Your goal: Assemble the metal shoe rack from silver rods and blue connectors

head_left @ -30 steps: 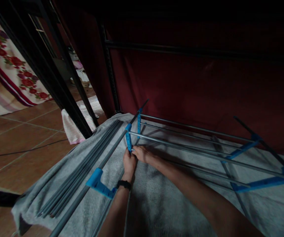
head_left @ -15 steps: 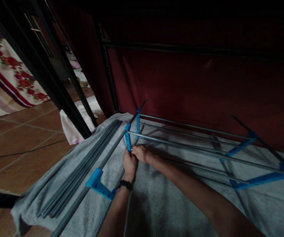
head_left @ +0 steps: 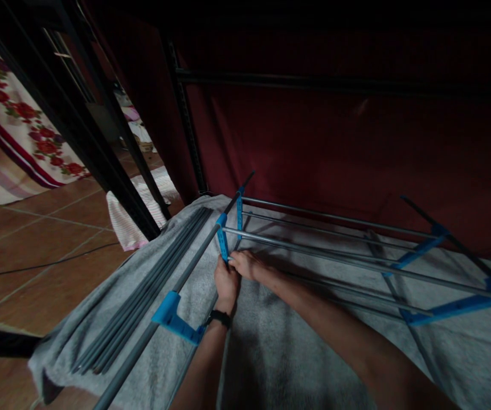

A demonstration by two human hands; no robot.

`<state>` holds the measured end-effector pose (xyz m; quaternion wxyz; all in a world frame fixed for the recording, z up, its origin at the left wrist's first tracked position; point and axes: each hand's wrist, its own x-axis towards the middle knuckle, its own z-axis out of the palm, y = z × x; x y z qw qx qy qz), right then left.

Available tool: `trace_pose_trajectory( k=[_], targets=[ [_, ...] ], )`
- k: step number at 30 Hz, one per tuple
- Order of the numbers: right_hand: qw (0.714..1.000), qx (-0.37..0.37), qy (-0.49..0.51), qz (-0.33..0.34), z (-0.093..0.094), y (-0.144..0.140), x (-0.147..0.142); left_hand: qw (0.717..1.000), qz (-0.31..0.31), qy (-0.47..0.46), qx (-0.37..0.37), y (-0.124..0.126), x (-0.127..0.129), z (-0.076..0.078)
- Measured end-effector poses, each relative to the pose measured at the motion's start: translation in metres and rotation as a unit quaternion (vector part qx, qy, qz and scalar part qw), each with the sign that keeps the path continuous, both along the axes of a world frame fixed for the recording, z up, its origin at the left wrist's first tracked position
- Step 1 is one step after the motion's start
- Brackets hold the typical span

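Brackets (head_left: 167,310) blue, rods (head_left: 150,285) grey. Blanket (head_left: 297,364) grey, curtain (head_left: 314,148) dark red, wristband (head_left: 220,318) black. Hanging cloth (head_left: 25,128): red flowers, stripes.

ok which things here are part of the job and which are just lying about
Part of the job, likely:
blue plastic brackets
grey metal tube frame
loose grey metal tubes

Just around:
pale striped cloth
thin black cable
hanging red-flowered white fabric

Hands (head_left: 226,280) close together, fingers (head_left: 237,259) bent, arms (head_left: 314,310) outstretched
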<state>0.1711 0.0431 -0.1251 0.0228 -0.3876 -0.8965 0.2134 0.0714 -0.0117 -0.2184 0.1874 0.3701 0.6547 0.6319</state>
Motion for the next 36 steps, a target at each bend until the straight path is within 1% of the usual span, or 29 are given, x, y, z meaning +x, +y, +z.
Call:
trace_pose_trajectory(
  k=[7, 15, 19, 22, 24, 26, 28, 31, 32, 33, 36],
  targets=[
    [1.0, 0.005, -0.013, -0.012, 0.001, -0.001, -0.003, 1.0, 0.0, -0.008, 0.007, 0.001, 0.0, -0.001],
    [1.0, 0.023, -0.017, -0.011, 0.001, -0.003, -0.003, 1.0, 0.0, 0.014, -0.001, 0.002, -0.002, 0.0],
    [0.999, 0.039, -0.009, -0.017, 0.007, -0.012, 0.0, 0.999, -0.005, 0.03, -0.017, 0.002, -0.004, 0.002],
    [0.997, 0.067, 0.015, -0.032, 0.013, -0.026, 0.015, 0.999, -0.017, 0.038, -0.033, 0.0, -0.005, 0.01],
    [0.992, 0.106, 0.057, -0.034, 0.013, -0.041, 0.033, 0.998, -0.025, 0.043, -0.042, 0.0, -0.006, 0.016],
    [0.982, 0.146, 0.111, -0.042, 0.005, -0.059, 0.057, 0.997, -0.037, 0.049, -0.052, 0.0, -0.008, 0.021],
    [0.971, 0.164, 0.157, -0.078, -0.011, -0.079, 0.086, 0.994, -0.044, 0.071, -0.071, 0.001, -0.01, 0.022],
    [0.945, 0.159, 0.217, -0.188, -0.046, -0.112, 0.14, 0.987, -0.028, 0.116, -0.108, 0.003, -0.014, 0.02],
    [0.928, 0.162, 0.243, -0.232, -0.059, -0.123, 0.161, 0.984, -0.025, 0.127, -0.119, 0.004, -0.015, 0.019],
    [0.904, 0.175, 0.271, -0.281, -0.071, -0.132, 0.182, 0.982, -0.025, 0.137, -0.126, 0.003, -0.015, 0.017],
    [0.813, 0.219, 0.336, -0.421, -0.102, -0.152, 0.249, 0.975, -0.033, 0.162, -0.15, 0.003, -0.017, 0.013]
  ],
)
